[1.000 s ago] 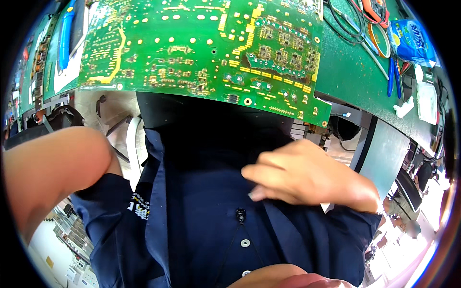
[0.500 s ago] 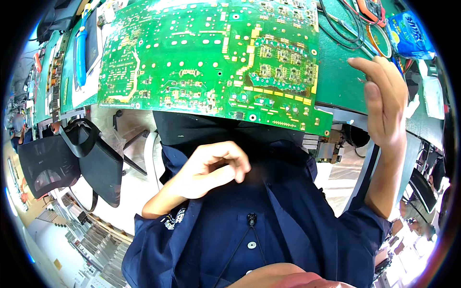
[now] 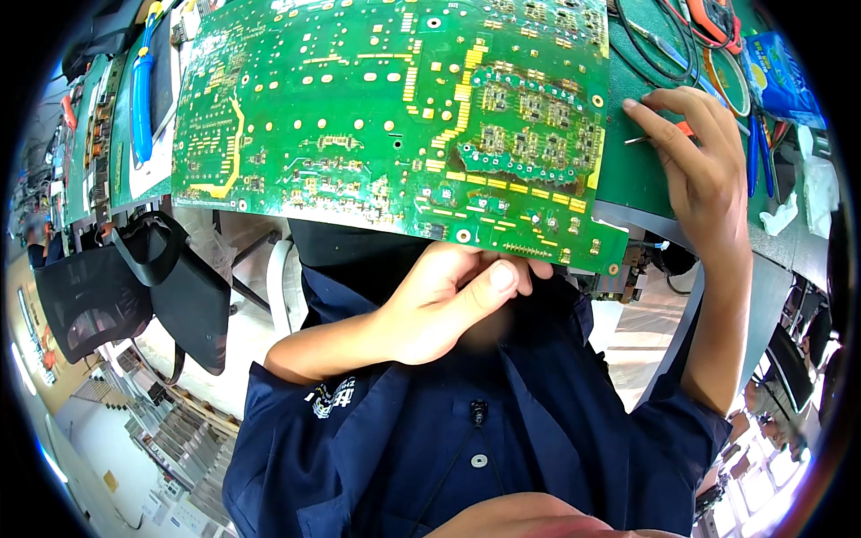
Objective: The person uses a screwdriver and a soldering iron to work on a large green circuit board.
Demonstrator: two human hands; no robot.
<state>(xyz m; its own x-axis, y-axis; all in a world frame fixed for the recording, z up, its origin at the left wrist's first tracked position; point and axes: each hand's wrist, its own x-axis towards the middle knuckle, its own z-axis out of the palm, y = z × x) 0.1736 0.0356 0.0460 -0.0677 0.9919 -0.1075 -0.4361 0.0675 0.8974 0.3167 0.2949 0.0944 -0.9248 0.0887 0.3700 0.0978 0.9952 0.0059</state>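
A large green circuit board [image 3: 359, 99] with gold pads and small parts fills the upper middle. Its near edge juts out past the bench toward me. My left hand [image 3: 439, 305] is curled at that near edge, fingers partly hidden beneath the board and the thumb bent just below the rim. To the right of the board, my right hand [image 3: 700, 161] hovers over the green bench mat with fingers apart and bent. Between its fingers shows a thin tool with a red handle [image 3: 686, 128]; it seems to lie on the mat under the hand.
Blue-handled pliers [image 3: 760, 152], a blue packet [image 3: 778, 76], black cables [image 3: 655, 45] and crumpled white plastic [image 3: 816, 184] crowd the bench at right. At left lies a blue tool [image 3: 142, 103]. A black chair [image 3: 179, 296] stands beyond the bench edge.
My left hand has moved up and forward, from in front of my chest to the board's near edge. The board's near right corner sits slightly lower in view. My right hand has shifted a little left.
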